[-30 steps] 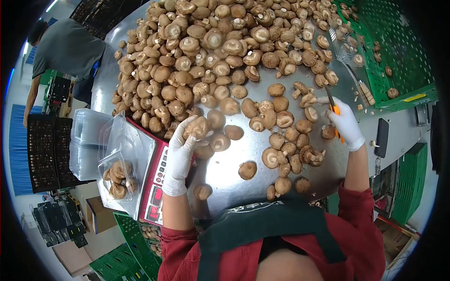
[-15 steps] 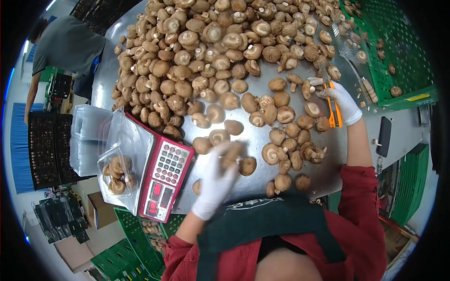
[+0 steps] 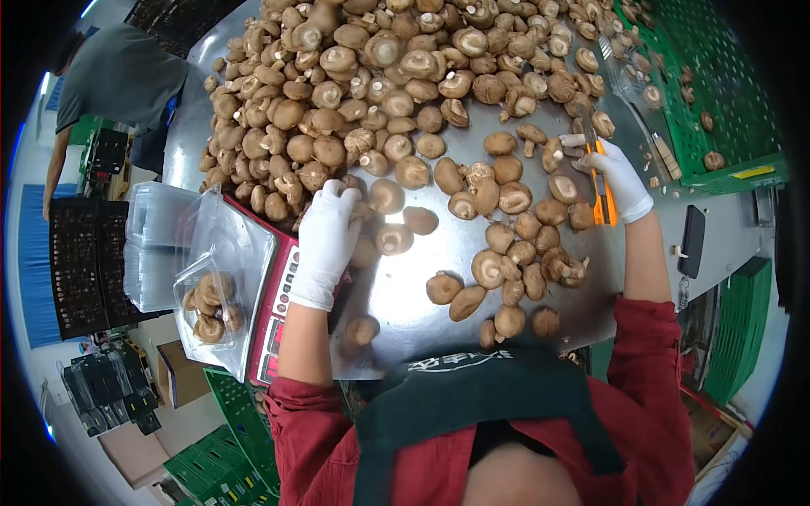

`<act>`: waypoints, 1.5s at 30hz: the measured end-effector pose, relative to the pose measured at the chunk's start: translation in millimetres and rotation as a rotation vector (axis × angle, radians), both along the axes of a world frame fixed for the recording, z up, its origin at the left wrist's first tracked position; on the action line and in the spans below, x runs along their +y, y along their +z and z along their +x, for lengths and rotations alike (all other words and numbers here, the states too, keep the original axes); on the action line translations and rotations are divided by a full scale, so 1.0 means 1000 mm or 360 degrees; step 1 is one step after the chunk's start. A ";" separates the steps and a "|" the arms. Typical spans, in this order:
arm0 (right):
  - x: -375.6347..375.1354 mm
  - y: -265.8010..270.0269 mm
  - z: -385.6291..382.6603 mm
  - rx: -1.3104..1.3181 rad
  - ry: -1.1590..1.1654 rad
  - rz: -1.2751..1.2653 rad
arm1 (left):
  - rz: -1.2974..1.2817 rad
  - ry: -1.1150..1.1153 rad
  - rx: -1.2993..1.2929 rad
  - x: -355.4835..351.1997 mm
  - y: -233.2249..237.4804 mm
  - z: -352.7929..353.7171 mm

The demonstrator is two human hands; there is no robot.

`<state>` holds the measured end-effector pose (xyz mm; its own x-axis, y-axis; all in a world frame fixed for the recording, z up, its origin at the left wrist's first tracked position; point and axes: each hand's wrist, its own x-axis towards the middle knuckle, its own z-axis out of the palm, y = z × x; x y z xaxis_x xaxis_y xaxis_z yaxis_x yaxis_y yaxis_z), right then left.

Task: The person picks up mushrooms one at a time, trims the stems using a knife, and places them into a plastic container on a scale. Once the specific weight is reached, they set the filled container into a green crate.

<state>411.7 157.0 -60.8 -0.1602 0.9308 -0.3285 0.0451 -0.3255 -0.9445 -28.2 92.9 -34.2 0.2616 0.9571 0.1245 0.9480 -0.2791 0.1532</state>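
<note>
My left hand (image 3: 325,244), in a white glove, reaches over the scale's edge to the near left side of the mushroom heap (image 3: 325,126). Its fingers are curled together at the mushrooms there; what they hold, if anything, is hidden. The gloved right hand (image 3: 614,179) grips orange-handled scissors (image 3: 601,198), blades pointing to the heap. Loose mushrooms (image 3: 488,268) lie on the metal table (image 3: 396,325) between my hands. Beside my left forearm is the red scale (image 3: 277,312), bearing a clear plastic box with several mushrooms (image 3: 209,308).
Stacked clear boxes (image 3: 152,244) stand left of the scale. A green crate (image 3: 726,110) is at the upper right, with a wooden-handled tool (image 3: 662,156) beside it. A black phone (image 3: 692,244) lies at the right. Another person (image 3: 126,80) bends over at the upper left.
My left hand has moved up and left from the middle of the table to the heap. A mushroom now lies beside another near the table's front. The right hand has barely moved.
</note>
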 end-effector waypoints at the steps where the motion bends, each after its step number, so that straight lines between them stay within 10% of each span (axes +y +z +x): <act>1: -0.004 0.004 -0.005 -0.0114 -0.0031 0.0160 | 0.0028 0.0054 -0.0133 -0.004 0.003 0.000; 9: -0.048 0.058 -0.114 -0.0681 0.0356 0.0866 | 0.0008 0.0689 -0.2537 -0.072 0.035 -0.026; 17: -0.067 0.013 -0.251 -0.1157 0.1180 0.1204 | -0.0056 0.0550 -0.3604 -0.119 0.025 -0.050; 20: -0.054 -0.011 -0.257 -0.1228 0.1067 0.1242 | -0.0183 0.0593 -0.2936 -0.118 0.025 -0.052; 23: -0.031 -0.005 -0.234 -0.0398 0.1100 0.1263 | -0.0213 0.0900 -0.1844 -0.108 0.043 -0.025; 26: -0.029 0.046 -0.208 -0.0055 0.1214 0.0096 | 0.0103 0.0331 -0.0208 -0.087 0.035 -0.003; 32: -0.051 0.070 -0.181 0.0215 0.0981 -0.0235 | -0.0077 -0.0020 0.0758 -0.063 0.003 0.012; 36: -0.068 0.081 -0.177 0.0025 0.0850 -0.0166 | -0.0058 -0.0120 -0.0331 -0.072 0.023 0.004; 40: -0.078 0.062 -0.173 -0.0072 0.0869 0.0142 | -0.0822 0.0211 -0.2373 -0.095 0.028 0.001; 45: -0.088 0.057 -0.166 -0.0545 0.0941 0.0372 | -0.0861 0.0094 -0.3232 -0.112 0.022 -0.002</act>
